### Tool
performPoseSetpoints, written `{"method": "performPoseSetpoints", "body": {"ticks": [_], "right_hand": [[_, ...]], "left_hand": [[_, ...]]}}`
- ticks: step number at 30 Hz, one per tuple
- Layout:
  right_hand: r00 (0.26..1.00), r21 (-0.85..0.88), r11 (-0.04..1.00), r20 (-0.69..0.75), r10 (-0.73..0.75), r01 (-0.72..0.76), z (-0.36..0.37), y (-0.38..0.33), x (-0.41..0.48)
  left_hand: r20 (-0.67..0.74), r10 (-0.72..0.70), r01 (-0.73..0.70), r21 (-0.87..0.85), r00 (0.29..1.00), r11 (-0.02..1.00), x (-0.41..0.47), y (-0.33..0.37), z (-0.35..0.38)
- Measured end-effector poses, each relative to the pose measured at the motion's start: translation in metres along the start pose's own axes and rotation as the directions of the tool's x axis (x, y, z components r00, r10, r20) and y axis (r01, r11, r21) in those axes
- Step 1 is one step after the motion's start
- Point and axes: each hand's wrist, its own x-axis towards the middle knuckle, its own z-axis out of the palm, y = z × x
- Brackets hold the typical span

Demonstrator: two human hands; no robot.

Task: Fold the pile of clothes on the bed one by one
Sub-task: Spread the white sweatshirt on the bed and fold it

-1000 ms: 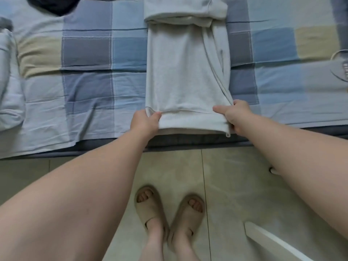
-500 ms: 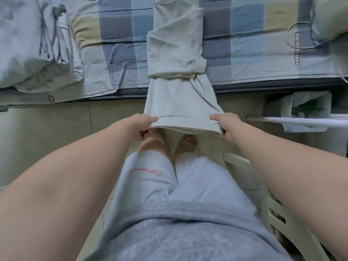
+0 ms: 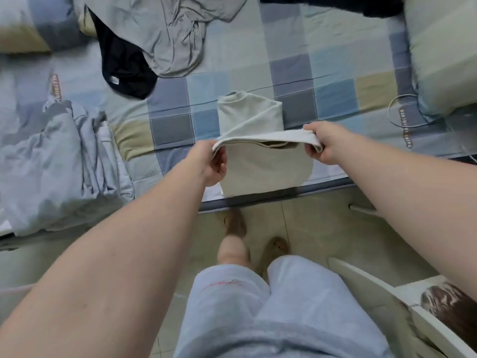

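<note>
I am pinching the near edge of the pale beige garment point(image 3: 263, 166) with both hands, my left hand point(image 3: 213, 164) curling round one corner and my right hand point(image 3: 321, 144) gripping the other, the cloth sagging between my fingers and its folded far end lying just beyond them on the checked bed sheet point(image 3: 335, 81). It is looking soft, light and limp, so I am judging that taking it at both corners, stretched level, will carry the fold cleanly.

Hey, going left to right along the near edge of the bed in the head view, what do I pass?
You pass crumpled pale blue clothes → left hand → cream shirt → right hand → white cable loop.
</note>
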Motion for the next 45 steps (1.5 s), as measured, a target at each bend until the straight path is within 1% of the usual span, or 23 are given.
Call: {"method": "performPoseSetpoints", "body": {"ticks": [3,6,7,9,10,11,12,13,14,15,16,17,19,20,22,24,26,28,30,33,38,42,45], "right_hand": [[1.0,0.044,0.999,-0.02,-0.01,0.011,0.035,-0.047,0.035],[0.997,0.08,0.995,-0.051,-0.053,0.057,0.068,-0.082,0.08],[0.997,0.082,0.994,-0.046,-0.064,0.068,0.078,-0.087,0.096],[0.996,0.032,0.996,0.015,-0.089,0.089,0.092,-0.088,0.133],[0.993,-0.02,0.994,0.049,-0.105,0.106,0.096,-0.083,0.153],[0.988,-0.109,0.983,0.057,-0.141,0.146,0.097,-0.073,0.175],[0.977,-0.241,0.948,0.023,-0.21,0.209,0.096,-0.06,0.195],[0.951,-0.401,0.874,-0.021,-0.31,0.276,0.093,-0.046,0.214],[0.912,-0.551,0.771,-0.041,-0.408,0.32,0.088,-0.031,0.231],[0.882,-0.656,0.684,-0.057,-0.467,0.32,0.083,-0.017,0.245],[0.875,-0.703,0.65,-0.081,-0.477,0.289,0.078,-0.004,0.256],[0.891,-0.696,0.671,-0.099,-0.443,0.256,0.074,0.008,0.265],[0.949,-0.566,0.799,-0.085,-0.303,0.204,0.068,0.026,0.278],[0.967,-0.494,0.849,-0.06,-0.248,0.187,0.066,0.033,0.282],[0.98,-0.408,0.893,0.014,-0.199,0.187,0.063,0.042,0.288],[0.98,-0.355,0.914,0.116,-0.163,0.194,0.058,0.046,0.292],[0.973,-0.335,0.925,0.199,-0.114,0.177,0.053,0.045,0.296],[0.969,-0.332,0.932,0.239,-0.068,0.147,0.049,0.04,0.295],[0.963,-0.321,0.937,0.266,-0.053,0.14,0.047,0.032,0.285],[0.949,-0.283,0.944,0.307,-0.078,0.169,0.045,0.015,0.25],[0.903,-0.273,0.925,0.406,-0.139,0.265,0.043,-0.03,0.143],[0.836,-0.287,0.893,0.526,-0.154,0.346,0.059,-0.059,0.049],[0.796,-0.318,0.858,0.584,-0.157,0.403,0.087,-0.066,-0.01]], "left_hand": [[-0.006,0.035,-0.035,-0.005,0.999,0.999,0.037,0.059,0.018],[0.006,0.084,-0.084,0.028,0.996,0.996,0.084,0.106,0.038],[0.01,0.109,-0.109,0.035,0.994,0.993,0.1,0.116,0.044],[0.016,0.175,-0.175,0.079,0.985,0.981,0.134,0.128,0.054],[0.01,0.232,-0.231,0.144,0.973,0.962,0.153,0.129,0.056],[-0.001,0.325,-0.314,0.258,0.946,0.914,0.173,0.126,0.057],[-0.01,0.435,-0.392,0.416,0.9,0.821,0.193,0.118,0.053],[-0.009,0.536,-0.44,0.559,0.844,0.703,0.213,0.108,0.047],[-0.008,0.61,-0.453,0.662,0.792,0.597,0.23,0.096,0.041],[-0.033,0.645,-0.432,0.716,0.764,0.549,0.243,0.083,0.035],[-0.079,0.654,-0.399,0.735,0.753,0.548,0.255,0.07,0.029],[-0.12,0.645,-0.372,0.732,0.755,0.571,0.263,0.058,0.025],[-0.185,0.572,-0.306,0.695,0.799,0.651,0.278,0.036,0.02],[-0.219,0.522,-0.269,0.66,0.824,0.701,0.284,0.026,0.018],[-0.262,0.427,-0.215,0.576,0.866,0.789,0.292,0.013,0.017],[-0.261,0.353,-0.171,0.533,0.898,0.829,0.295,0.008,0.017],[-0.237,0.319,-0.151,0.535,0.918,0.831,0.294,0.008,0.015],[-0.174,0.321,-0.188,0.524,0.931,0.83,0.288,0.01,0.013],[-0.104,0.34,-0.249,0.492,0.935,0.834,0.274,0.013,0.014],[-0.051,0.413,-0.341,0.477,0.909,0.81,0.237,0.022,0.016],[-0.077,0.526,-0.445,0.439,0.847,0.78,0.135,0.043,0.002],[-0.113,0.623,-0.532,0.418,0.774,0.736,0.047,0.056,-0.031],[-0.144,0.688,-0.58,0.432,0.712,0.691,-0.009,0.063,-0.073]]}}
